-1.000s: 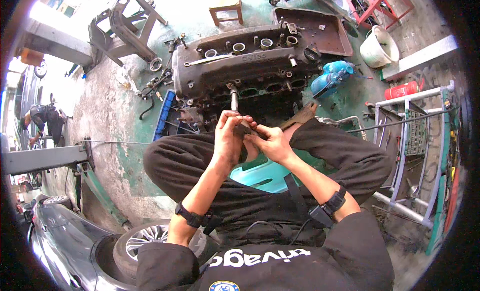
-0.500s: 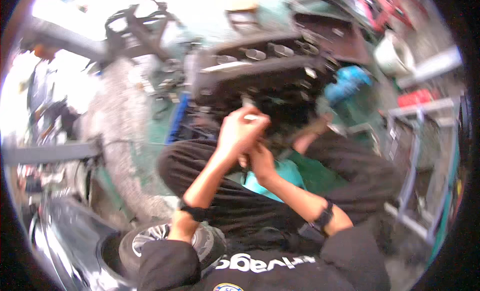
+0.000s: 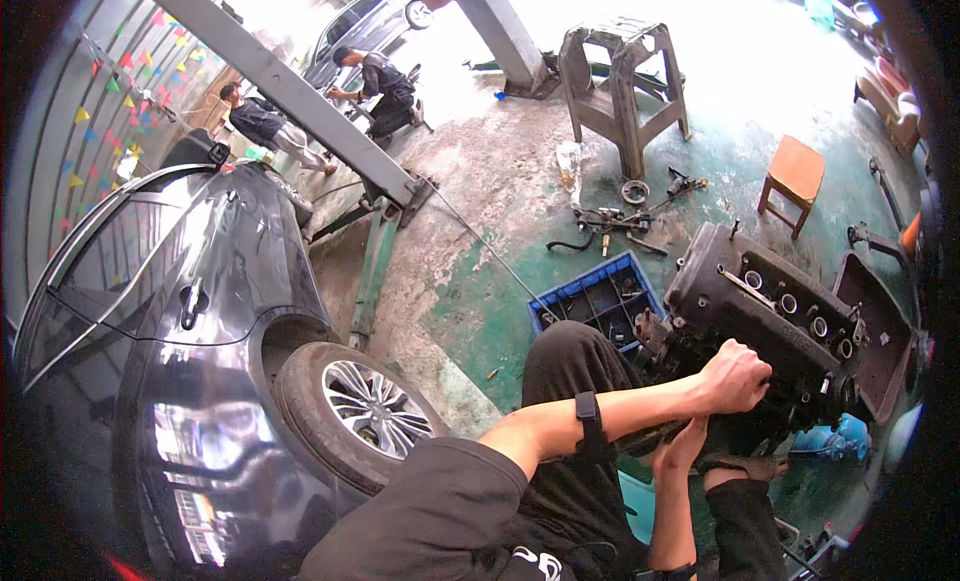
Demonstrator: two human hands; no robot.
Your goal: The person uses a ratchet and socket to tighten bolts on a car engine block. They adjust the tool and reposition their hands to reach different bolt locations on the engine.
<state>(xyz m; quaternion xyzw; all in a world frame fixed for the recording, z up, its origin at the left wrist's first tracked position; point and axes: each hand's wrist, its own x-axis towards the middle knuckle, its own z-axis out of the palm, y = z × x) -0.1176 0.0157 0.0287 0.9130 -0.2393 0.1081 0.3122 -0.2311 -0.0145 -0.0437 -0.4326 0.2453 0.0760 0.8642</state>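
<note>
Apparently I had the left hand [image 3: 735, 377] curled over the near edge of the engine [image 3: 776, 326], grip contents hidden; right hand [image 3: 684, 447] just below, finger state unreadable. Spanner [image 3: 745, 287] lay atop it, likely for reach; blue tray [image 3: 580, 282] near its left end, probably for parts.

Head-worn fisheye, left one of a pair, looking down and out toward the wearer's left.
The view starts from above the wearer's own body: the left sleeve [image 3: 420, 511] looms close at the lower edge, while the left hand [image 3: 735, 376] and right hand [image 3: 682, 446] sit farther from the lens, right of centre. A dark car [image 3: 200, 381] fills the left side at close range; past it the view runs over the floor [image 3: 460, 301] to a distant car [image 3: 372, 26] near the top. Straight edges bow toward the dark rim.
</note>
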